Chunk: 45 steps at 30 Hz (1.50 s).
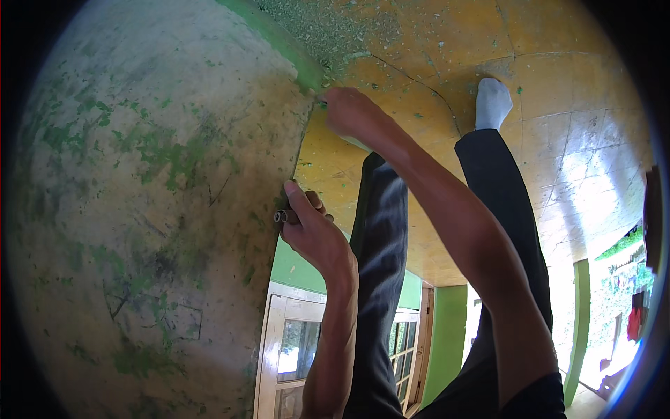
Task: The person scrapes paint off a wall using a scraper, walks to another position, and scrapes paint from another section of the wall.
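A wall [172,209] with worn plaster and patches of green paint fills the left side of the view. My left hand [309,225] is at the wall's edge, its fingers closed around a rolled, tube-like brown object [285,216] whose end shows a coiled opening. Higher up, my right hand [348,112] is a fist close to the lower wall, beside a band of green paint [282,44]. A small tip of something shows at its knuckles, touching or very near the wall; most of it is hidden in the fist, so its kind cannot be told.
Green paint flakes [335,31] lie on the yellow-orange tiled floor [544,84] along the wall's foot. My foot in a pale sock [493,99] stands on the tiles. White-framed glass windows or doors [298,340], a green pillar [445,335] and a bright outdoor opening appear lower in the view.
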{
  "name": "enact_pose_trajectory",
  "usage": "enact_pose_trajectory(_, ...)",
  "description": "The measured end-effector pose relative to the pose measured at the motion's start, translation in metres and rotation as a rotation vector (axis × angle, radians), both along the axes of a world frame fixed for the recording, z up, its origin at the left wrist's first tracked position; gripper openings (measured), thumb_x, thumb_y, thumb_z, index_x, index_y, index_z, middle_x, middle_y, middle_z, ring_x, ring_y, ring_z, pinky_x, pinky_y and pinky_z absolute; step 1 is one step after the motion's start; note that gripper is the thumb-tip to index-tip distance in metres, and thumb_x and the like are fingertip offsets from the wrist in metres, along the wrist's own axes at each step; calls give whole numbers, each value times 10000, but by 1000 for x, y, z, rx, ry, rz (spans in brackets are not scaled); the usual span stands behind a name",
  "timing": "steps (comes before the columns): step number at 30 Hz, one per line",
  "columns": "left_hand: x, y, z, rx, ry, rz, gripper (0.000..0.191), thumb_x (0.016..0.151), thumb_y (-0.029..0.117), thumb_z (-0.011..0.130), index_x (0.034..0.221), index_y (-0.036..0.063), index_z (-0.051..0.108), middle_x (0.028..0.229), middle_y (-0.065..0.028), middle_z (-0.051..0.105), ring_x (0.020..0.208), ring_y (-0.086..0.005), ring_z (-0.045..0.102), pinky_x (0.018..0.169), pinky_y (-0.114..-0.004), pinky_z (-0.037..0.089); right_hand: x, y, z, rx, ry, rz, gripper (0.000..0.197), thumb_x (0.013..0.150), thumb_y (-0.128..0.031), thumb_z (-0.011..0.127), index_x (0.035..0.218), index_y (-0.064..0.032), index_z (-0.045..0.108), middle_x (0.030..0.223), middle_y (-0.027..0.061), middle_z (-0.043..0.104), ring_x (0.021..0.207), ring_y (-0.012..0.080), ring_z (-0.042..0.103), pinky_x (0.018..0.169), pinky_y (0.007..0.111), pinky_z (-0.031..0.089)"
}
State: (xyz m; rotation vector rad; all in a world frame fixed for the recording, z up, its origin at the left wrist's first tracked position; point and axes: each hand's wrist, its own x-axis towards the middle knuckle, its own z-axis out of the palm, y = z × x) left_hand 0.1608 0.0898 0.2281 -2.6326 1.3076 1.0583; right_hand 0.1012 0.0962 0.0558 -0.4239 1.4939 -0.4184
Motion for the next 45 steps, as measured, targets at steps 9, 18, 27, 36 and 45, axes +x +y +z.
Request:
enact_pose_trajectory(9,-4,4,-3,-98,29,11,417,966,386,492,687,77,460,646,32,373,589,-91,327,545,-287,259,7,7,20,-18,-9,-2,411,742,-11,538,1141,-22,637,997,274,639,964,396,627,860,436,495)
enact_pose_trajectory(18,-3,-1,0,14,25,29,340,953,374,509,764,91,508,714,16,467,668,-102,437,589,-279,373,9,9,21,12,-3,6,426,742,11,537,1151,-52,641,1014,268,639,976,394,624,854,438,503)
enact_pose_trajectory(27,-2,-3,1,16,46,27,334,951,373,505,767,94,494,715,16,462,670,-102,433,595,-277,367,12,13,23,-35,20,62,457,764,-21,518,1213,-62,597,1062,265,627,1007,391,611,864,441,498)
enact_pose_trajectory(36,-2,-6,4,36,40,41,337,953,379,504,764,101,484,720,17,457,686,-103,424,601,-285,357,-25,4,54,32,-194,-131,674,775,-66,458,1440,-115,364,1092,242,632,1004,358,624,869,413,492)
enact_pose_trajectory(45,-15,-2,-2,-41,24,45,435,977,360,476,635,114,368,625,45,311,557,-76,262,514,-288,212,-15,-9,-3,7,-187,54,675,768,15,440,1401,-219,453,978,245,648,699,303,659,656,394,544)
